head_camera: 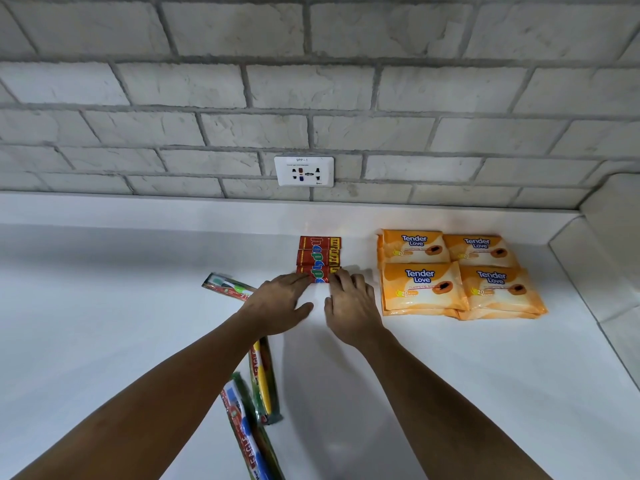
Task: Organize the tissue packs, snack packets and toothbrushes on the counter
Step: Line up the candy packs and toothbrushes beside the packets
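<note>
Hands: left hand [277,303] and right hand [349,306] close together, fingers laid on the ends of the nearest snack packet [320,278], not gripping.
Snack packets [319,252]: red, in a column, mid-desk [104,306].
Tissue packs [460,275]: orange, grouped just right.
Toothbrushes [261,382]: packaged, scattered left, under the left arm.

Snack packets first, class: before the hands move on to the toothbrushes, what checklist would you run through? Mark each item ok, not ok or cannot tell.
1. Snack packets in one column: ok, three lie edge to edge.
2. Nearest packet aligned: cannot tell, the left hand and right hand cover its near edge.
3. Tissue packs grouped: ok, a block right of the snacks.
4. Toothbrushes sorted: not ok, they lie at angles on the left.
5. Bare counter for the toothbrushes: ok, free on the left.
</note>
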Available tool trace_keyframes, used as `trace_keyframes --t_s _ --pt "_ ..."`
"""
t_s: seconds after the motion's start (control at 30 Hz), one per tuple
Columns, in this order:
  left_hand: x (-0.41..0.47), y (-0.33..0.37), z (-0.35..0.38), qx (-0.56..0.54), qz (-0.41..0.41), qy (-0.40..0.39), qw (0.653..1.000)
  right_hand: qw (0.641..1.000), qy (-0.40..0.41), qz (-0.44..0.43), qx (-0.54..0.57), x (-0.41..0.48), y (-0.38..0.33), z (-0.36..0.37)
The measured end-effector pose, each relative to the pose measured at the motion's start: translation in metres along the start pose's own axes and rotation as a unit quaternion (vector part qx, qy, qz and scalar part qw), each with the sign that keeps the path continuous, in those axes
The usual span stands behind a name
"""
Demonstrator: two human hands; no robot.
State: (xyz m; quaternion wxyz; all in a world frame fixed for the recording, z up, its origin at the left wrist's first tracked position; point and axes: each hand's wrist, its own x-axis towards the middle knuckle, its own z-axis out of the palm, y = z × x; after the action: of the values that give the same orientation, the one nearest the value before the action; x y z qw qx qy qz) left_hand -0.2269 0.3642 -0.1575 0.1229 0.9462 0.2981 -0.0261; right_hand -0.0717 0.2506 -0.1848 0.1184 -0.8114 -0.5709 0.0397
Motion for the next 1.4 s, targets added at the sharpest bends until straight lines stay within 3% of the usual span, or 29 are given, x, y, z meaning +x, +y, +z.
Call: trace_keyframes --t_s 1.4 --pt "-0.059 0.011 -0.037 -0.01 -0.028 0.021 0.999 0.998 -0.052 0.021 0.036 -0.035 -0.015 -0.026"
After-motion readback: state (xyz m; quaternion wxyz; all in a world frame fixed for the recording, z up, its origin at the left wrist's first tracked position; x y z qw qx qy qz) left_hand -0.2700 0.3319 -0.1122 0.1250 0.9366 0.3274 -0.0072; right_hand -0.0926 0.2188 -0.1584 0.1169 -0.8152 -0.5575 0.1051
